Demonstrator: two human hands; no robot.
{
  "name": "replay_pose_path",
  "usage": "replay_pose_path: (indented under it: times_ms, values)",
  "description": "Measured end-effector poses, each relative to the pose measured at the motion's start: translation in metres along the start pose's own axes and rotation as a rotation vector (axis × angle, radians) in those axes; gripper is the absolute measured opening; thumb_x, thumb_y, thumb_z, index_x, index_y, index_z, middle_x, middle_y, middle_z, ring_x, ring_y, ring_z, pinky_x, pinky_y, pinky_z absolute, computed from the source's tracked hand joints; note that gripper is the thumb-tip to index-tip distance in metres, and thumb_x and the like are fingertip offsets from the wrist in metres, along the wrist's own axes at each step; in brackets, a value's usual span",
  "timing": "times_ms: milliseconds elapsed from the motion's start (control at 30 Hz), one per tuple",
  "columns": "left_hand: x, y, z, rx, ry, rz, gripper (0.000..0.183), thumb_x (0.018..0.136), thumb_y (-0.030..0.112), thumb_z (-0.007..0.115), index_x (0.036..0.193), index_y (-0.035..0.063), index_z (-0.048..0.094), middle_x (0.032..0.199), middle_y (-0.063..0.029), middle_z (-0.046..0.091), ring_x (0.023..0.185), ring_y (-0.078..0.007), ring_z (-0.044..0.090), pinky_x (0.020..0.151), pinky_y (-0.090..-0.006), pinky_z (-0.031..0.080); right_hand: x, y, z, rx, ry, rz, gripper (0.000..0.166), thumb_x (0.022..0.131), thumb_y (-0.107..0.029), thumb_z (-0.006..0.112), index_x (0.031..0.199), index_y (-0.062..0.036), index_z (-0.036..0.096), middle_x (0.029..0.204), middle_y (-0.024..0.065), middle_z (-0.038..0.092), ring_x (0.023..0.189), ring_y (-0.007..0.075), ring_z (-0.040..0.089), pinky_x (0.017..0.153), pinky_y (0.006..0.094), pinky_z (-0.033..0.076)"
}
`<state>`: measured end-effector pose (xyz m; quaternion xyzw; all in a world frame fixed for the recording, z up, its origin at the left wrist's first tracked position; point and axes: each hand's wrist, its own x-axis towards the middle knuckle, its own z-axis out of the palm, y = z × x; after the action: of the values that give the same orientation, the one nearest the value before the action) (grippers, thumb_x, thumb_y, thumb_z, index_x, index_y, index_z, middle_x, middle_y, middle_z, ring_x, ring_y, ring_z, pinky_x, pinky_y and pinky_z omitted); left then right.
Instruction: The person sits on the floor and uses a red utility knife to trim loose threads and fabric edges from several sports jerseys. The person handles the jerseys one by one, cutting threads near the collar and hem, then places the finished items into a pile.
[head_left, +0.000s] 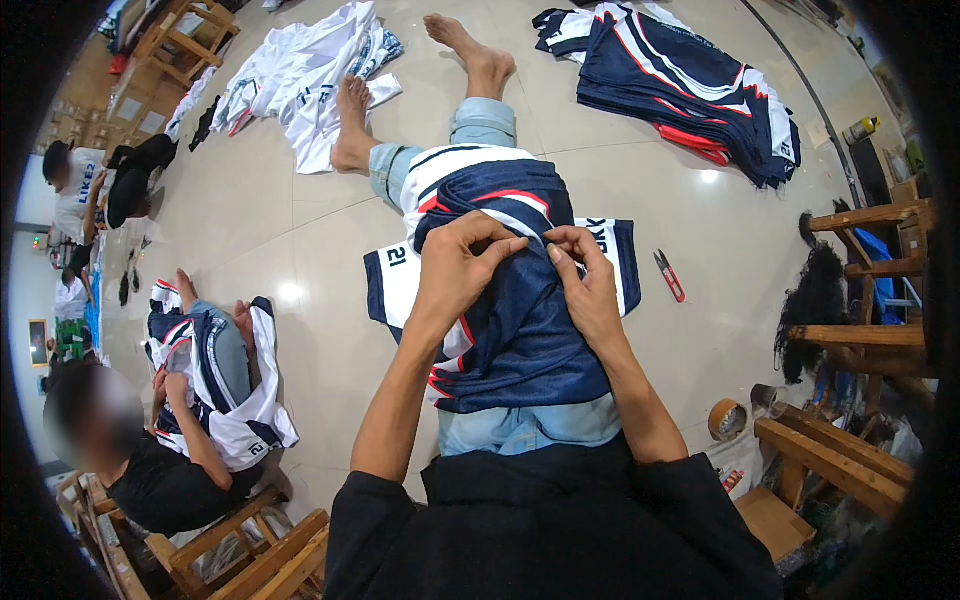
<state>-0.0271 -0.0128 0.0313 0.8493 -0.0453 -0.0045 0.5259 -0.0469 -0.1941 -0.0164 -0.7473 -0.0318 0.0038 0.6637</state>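
Observation:
A navy jersey (517, 345) with white panels and red trim lies spread across my lap, its white sleeves sticking out to both sides. My left hand (463, 259) pinches a fold of its fabric between thumb and forefinger. Close by on the right, my right hand (589, 281) grips the same fold with thumb and fingertips. The bit of cloth between the two pinches is too small to make out. Red-handled thread snips (670, 277) rest on the tiled floor, to the right of the jersey's right sleeve.
White garments (315, 82) lie heaped beyond my feet at left. A stack of navy jerseys (675, 82) is at upper right. At left, a seated person (180, 480) handles a similar jersey. Wooden frames (862, 337) and a tape roll (727, 420) stand at right.

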Motion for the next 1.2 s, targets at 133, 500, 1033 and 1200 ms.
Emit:
replay_pose_path:
  times_ms: [133,500,1033,1200]
  values:
    - [0.002,0.006,-0.006,-0.081,-0.027,-0.211,0.015,0.086,0.014,0.075,0.081,-0.0002,0.074,0.079,-0.0033,0.070,0.073,-0.0100,0.061,0.069,-0.0241,0.046,0.000,-0.001,0.003,0.013,0.025,-0.036,0.019,0.097,-0.010,0.060,0.114,-0.0012,0.059,0.094,0.0032,0.062,0.088,0.0099,0.057,0.085,0.0241,0.045]
    - [-0.039,-0.066,-0.037,-1.292,0.722,-0.110,0.022,0.099,0.022,0.055,0.082,0.0100,0.051,0.070,0.0008,0.045,0.062,-0.0084,0.039,0.060,-0.0252,0.036,-0.002,0.016,-0.003,0.154,0.026,0.033,0.023,0.098,-0.009,0.057,0.120,-0.0022,0.055,0.091,0.0006,0.059,0.088,0.0083,0.056,0.083,0.0232,0.044]
    - [-0.032,0.020,-0.008,-0.014,0.055,0.221,0.031,0.087,-0.003,0.066,0.117,0.0032,0.064,0.116,-0.0093,0.062,0.093,-0.0169,0.062,0.081,-0.0282,0.050,0.007,-0.024,0.010,-0.233,0.077,-0.294,0.011,0.086,-0.006,0.072,0.092,0.0022,0.067,0.085,0.0088,0.065,0.074,0.0168,0.063,0.066,0.0282,0.049]
    - [-0.002,-0.002,0.002,0.123,-0.129,0.274,0.027,0.082,0.002,0.073,0.108,0.0023,0.065,0.110,-0.0095,0.060,0.090,-0.0224,0.062,0.076,-0.0304,0.049,0.008,-0.010,0.007,-0.076,0.069,-0.113,0.014,0.096,-0.011,0.063,0.092,0.0032,0.066,0.089,0.0089,0.070,0.076,0.0128,0.066,0.070,0.0260,0.050]
